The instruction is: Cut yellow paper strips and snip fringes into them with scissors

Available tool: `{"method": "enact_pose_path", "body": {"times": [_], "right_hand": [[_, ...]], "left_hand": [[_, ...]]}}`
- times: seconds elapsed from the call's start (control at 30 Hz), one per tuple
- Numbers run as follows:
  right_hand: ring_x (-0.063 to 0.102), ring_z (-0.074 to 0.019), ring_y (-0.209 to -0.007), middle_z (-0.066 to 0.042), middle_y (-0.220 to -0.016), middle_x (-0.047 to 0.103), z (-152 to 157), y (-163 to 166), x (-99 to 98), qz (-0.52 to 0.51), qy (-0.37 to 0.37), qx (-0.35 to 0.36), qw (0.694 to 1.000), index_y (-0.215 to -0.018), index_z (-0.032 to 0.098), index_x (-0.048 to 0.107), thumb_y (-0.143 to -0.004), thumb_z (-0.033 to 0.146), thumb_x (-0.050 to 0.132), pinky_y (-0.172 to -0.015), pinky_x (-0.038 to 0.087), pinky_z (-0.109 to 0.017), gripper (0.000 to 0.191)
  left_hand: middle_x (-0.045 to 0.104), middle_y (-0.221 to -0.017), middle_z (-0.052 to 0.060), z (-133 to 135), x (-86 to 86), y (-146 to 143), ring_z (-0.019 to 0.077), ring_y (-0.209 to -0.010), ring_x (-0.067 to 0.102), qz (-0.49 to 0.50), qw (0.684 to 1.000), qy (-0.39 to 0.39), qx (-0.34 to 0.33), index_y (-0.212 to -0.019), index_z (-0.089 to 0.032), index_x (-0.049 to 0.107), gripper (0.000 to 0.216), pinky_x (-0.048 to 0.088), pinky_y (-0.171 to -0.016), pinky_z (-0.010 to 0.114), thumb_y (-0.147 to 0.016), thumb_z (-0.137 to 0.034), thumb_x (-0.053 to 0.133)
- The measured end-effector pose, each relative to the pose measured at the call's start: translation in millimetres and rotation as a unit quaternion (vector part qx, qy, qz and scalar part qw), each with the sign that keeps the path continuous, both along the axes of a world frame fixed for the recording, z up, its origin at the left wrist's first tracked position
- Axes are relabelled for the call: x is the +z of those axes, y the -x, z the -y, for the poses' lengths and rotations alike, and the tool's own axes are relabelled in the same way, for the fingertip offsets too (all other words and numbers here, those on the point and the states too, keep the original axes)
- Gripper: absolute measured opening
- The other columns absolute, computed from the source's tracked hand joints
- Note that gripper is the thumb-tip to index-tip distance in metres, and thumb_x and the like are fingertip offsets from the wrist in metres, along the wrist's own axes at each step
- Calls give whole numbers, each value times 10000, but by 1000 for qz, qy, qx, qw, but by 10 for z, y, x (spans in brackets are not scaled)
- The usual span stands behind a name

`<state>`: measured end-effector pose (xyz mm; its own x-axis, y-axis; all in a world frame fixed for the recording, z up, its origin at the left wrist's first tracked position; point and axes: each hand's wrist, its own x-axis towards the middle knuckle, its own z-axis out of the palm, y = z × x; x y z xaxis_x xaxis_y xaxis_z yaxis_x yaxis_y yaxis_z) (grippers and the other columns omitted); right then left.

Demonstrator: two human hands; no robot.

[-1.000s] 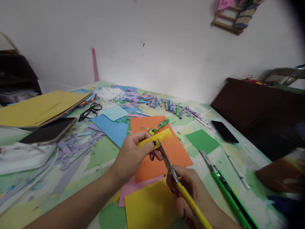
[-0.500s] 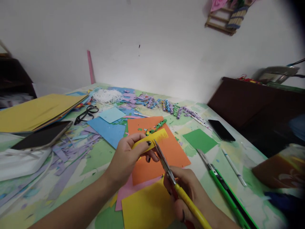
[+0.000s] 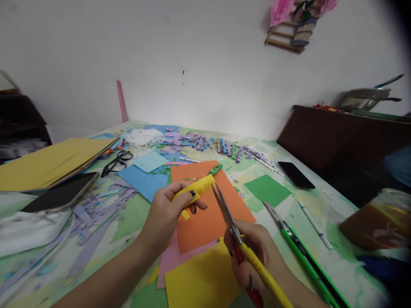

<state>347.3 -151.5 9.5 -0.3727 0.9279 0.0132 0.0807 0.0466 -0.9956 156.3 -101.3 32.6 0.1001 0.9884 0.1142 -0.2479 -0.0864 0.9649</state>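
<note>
Between the thumb and fingers of my left hand (image 3: 171,209) is a yellow paper strip (image 3: 201,187), its lower edge snipped into a fringe. My right hand (image 3: 257,248) is closed round the scissors (image 3: 229,214), which have one yellow and one red handle. The blades are slightly apart, with their tips just beside the strip's right end. Below both hands lies an orange paper sheet (image 3: 192,233), and a small yellow offcut (image 3: 186,214) rests on it under my left fingers. Nearer to me are a yellow sheet (image 3: 199,278) and part of a pink sheet (image 3: 168,261).
On the right lie a green box cutter (image 3: 302,252), a white stick (image 3: 314,224), a green paper square (image 3: 268,190) and a phone (image 3: 296,174). Curled paper pieces (image 3: 221,145) line the back. To the left are glasses (image 3: 117,162), another phone (image 3: 64,191) and purple scraps (image 3: 96,209).
The scissors have come away from the strip and sit at its right end. A small yellow piece now shows on the orange sheet. The view has tilted up slightly.
</note>
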Motion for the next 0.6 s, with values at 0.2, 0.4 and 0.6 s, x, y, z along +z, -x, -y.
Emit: {"method": "enact_pose_path", "body": {"times": [0.2,0.4,0.6], "right_hand": [[414,-69,-381,71,-502,439,-51,-9,22,-34,-27,-37,998,-691,191,454,-614,588,758,-365,289,-176,506],[479,-90,-418,67,-513,510,-112,-9,74,-71,-11,-92,993,-833,186,495,-705,464,737,-406,360,-184,390],[518,-105,-432,44,-522,566,-95,6,156,-113,28,-108,987,-942,167,514,-762,457,677,-410,394,-186,378]], "left_hand": [[711,-703,60,17,44,-1,174,-717,654,30,999,19,-34,-651,-148,612,100,464,-643,239,-736,-194,637],[679,-632,36,43,12,-21,177,-643,667,42,989,41,-138,-591,-168,562,145,480,-599,244,-699,-192,656],[700,-617,38,34,-61,-44,170,-604,671,-15,985,44,-165,-604,-173,562,145,506,-625,266,-731,-176,632]]}}
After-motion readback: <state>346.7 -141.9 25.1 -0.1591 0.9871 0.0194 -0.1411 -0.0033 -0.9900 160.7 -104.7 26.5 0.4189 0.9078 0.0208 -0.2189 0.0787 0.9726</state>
